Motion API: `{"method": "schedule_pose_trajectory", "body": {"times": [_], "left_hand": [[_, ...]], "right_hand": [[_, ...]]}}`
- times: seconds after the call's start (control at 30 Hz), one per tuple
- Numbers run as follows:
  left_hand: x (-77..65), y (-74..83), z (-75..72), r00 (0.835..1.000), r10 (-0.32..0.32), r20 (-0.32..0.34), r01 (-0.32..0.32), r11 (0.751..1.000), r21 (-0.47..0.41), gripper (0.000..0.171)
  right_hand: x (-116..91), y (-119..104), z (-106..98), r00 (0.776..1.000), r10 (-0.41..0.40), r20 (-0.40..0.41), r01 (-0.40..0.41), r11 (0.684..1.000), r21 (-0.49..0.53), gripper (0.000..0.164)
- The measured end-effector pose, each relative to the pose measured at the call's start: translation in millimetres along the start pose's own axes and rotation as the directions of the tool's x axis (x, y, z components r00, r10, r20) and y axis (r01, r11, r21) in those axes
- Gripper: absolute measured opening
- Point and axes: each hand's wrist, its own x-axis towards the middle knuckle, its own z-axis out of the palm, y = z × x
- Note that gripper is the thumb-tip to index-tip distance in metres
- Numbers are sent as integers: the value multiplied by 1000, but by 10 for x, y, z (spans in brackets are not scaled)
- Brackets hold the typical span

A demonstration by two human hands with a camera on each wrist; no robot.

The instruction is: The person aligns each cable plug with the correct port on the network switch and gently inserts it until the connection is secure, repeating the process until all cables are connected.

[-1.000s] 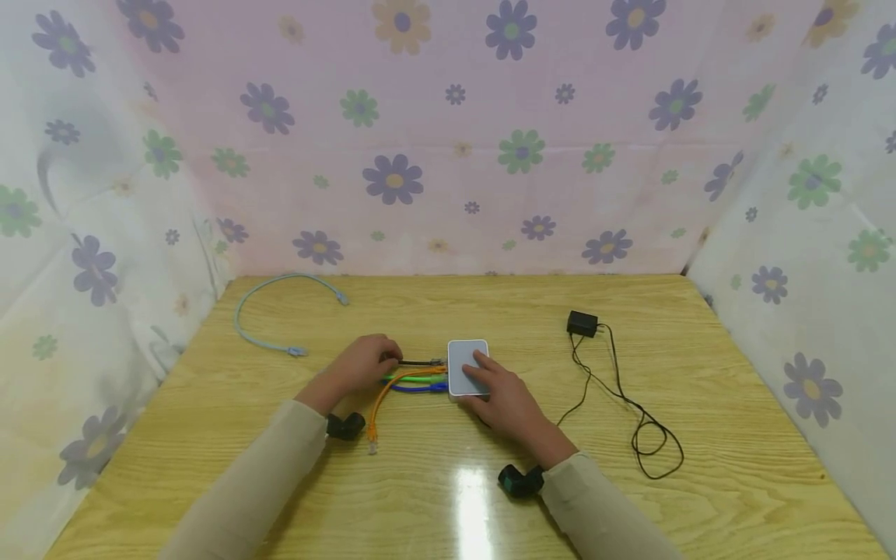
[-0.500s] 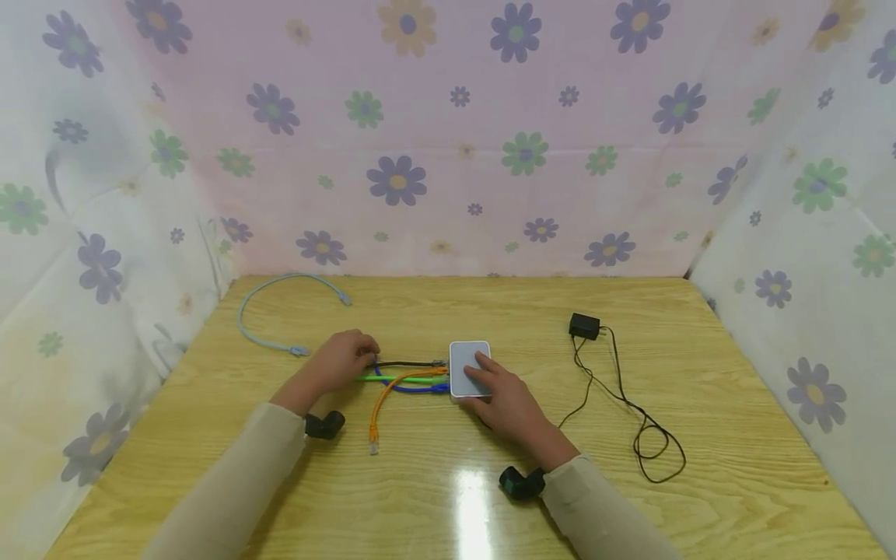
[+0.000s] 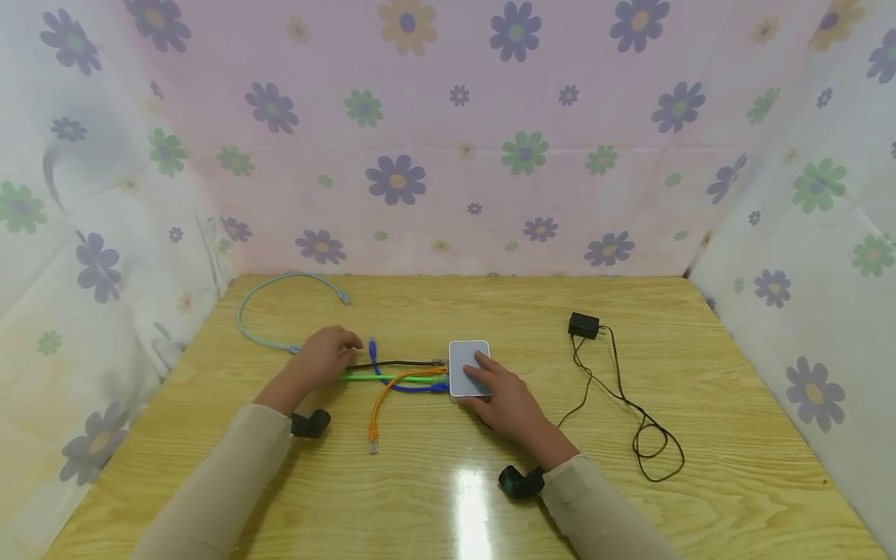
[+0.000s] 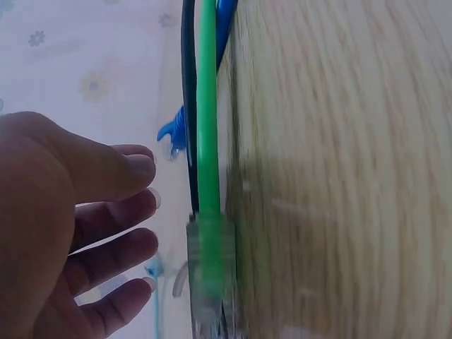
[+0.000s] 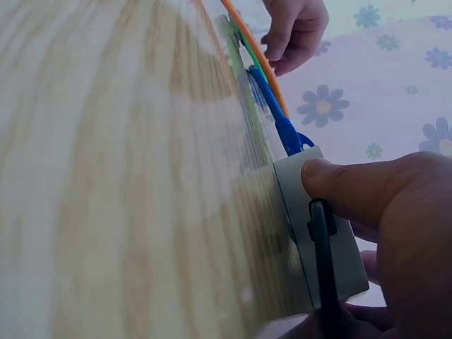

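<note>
My right hand (image 3: 514,404) holds a small grey-and-white network switch (image 3: 460,354) on the table, fingers over its top, thumb against its side (image 5: 304,247). A black power lead (image 5: 323,261) enters that side. Black (image 3: 399,362), green (image 3: 364,378), blue (image 3: 413,389) and orange (image 3: 378,408) Ethernet cables run from its left edge. My left hand (image 3: 322,359) is over the left ends of the black and green cables, fingers loosely bent. In the left wrist view nothing is between its fingers, and the green cable's clear plug (image 4: 210,261) lies beside the fingertips.
A light blue Ethernet cable (image 3: 241,311) curves across the back left of the table (image 3: 420,498), one end close by my left hand. At the right lie a black power adapter (image 3: 584,326) and its looped cord (image 3: 651,447). Flowered cloth (image 3: 462,233) hangs behind and at both sides.
My left hand has moved left along the cables and let go of the blue one, whose free plug now shows. The right hand stays on the network switch.
</note>
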Motion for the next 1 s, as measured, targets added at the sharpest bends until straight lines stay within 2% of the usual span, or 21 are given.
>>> {"method": "schedule_pose_trajectory", "body": {"times": [0.43, 0.83, 1.0], "left_hand": [[-106, -161, -98, 996, -82, -30, 84, 994, 71, 30], [-197, -375, -149, 995, -84, -55, 84, 996, 4, 33], [-236, -448, -186, 993, -105, -51, 105, 994, -12, 37]], "right_hand": [[5, 15, 20, 1000, 3, 2, -3, 1000, -13, 55], [8, 6, 2, 1000, 10, 11, -9, 1000, -16, 55], [10, 3, -3, 1000, 8, 10, -7, 1000, -20, 55]]}}
